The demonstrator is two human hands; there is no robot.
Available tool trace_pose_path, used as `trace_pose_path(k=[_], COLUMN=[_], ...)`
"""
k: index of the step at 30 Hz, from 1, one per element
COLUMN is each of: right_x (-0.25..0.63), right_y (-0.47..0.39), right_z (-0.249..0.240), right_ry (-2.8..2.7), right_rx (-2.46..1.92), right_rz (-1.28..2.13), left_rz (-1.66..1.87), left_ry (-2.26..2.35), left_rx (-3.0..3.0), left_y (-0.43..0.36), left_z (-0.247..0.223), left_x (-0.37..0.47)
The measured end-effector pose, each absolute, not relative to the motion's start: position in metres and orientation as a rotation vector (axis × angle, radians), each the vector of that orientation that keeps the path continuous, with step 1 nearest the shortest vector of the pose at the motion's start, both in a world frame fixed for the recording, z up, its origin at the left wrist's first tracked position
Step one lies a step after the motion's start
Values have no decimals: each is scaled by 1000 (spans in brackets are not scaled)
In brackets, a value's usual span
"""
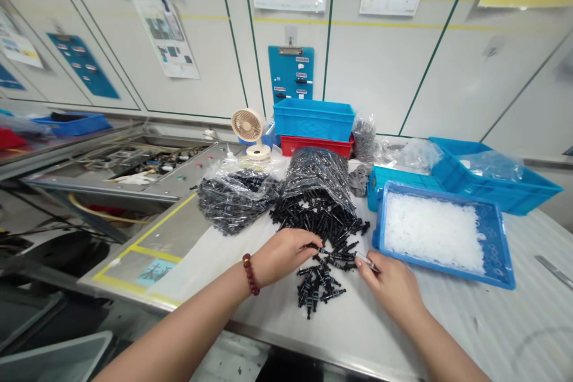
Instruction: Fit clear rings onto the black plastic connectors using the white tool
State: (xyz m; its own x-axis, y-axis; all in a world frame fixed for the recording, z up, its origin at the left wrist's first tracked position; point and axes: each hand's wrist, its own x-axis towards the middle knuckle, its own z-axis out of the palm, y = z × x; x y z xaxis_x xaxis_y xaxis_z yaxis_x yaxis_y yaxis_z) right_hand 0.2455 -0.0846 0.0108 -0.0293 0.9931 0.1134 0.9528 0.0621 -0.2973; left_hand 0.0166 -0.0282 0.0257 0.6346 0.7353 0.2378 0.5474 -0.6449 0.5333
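Note:
My left hand [290,253], with a beaded bracelet on its wrist, reaches to the pile of small black rod-shaped parts [333,224]. Its thumb and fingers are pinched at a small black part with grey rings [321,249], partly hidden by the fingertips. On the other side, my right hand [394,283] is closed around a short whitish, pen-like tool [366,261], its tip pointing left toward the pile. In front of both hands lies a smaller heap of black parts with grey rings [317,287].
Behind the pile stand an open plastic bag of black parts [316,170] and another full bag [237,200]. A blue tray [508,250] of small white rings stands at right. Farther back are blue bins [313,119], a red bin [316,146] and a fan [248,126].

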Motion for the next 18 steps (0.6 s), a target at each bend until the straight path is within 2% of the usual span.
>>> trace_pose_path(k=[9,18], right_x=[245,244], right_y=[-86,-86], right_z=[12,11], right_ry=[-2048,-2048], right_rx=[-1906,-1871], right_rz=[148,77], left_rz=[523,312], left_ry=[919,1407], left_rx=[2583,2686], left_y=[-72,-89], left_z=[3,-8], left_x=[37,65])
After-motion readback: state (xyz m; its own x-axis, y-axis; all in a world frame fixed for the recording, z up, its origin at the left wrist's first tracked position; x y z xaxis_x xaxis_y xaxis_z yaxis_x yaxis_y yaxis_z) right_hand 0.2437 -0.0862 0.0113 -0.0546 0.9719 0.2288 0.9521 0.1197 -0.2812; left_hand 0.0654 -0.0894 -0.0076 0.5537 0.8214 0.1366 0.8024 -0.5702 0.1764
